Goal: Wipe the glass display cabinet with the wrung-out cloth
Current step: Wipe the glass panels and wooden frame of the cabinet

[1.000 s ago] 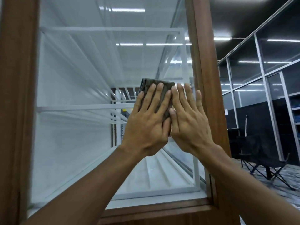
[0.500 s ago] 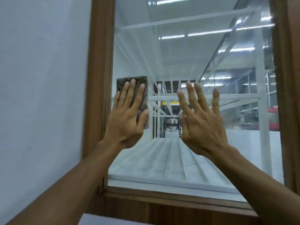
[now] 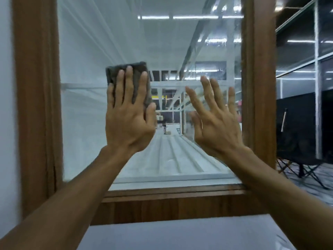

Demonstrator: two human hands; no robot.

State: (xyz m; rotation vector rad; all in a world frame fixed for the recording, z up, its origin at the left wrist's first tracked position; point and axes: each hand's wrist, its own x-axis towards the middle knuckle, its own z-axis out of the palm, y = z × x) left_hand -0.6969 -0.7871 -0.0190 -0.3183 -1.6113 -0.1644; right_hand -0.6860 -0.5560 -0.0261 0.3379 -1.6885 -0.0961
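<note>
A glass display cabinet with a brown wooden frame (image 3: 37, 105) fills the view, its glass pane (image 3: 86, 51) facing me. A folded dark grey cloth (image 3: 138, 69) lies flat against the pane left of centre. My left hand (image 3: 128, 116) presses it onto the glass with straight, spread fingers, and most of the cloth is hidden under them. My right hand (image 3: 216, 121) is raised to the right of it with fingers spread and straight, close to the pane near the right frame post (image 3: 257, 87); I cannot tell whether it touches the glass.
White shelves (image 3: 81, 86) and a ribbed white floor (image 3: 173, 159) show inside the cabinet. A white surface (image 3: 180, 235) lies below the wooden bottom rail (image 3: 171, 201). Dark glass partitions and a folding chair (image 3: 306, 166) stand at the right.
One second ago both hands were together on the cloth near the right post. My left hand then carried the cloth left; now it sits nearer the pane's middle, with my right hand apart.
</note>
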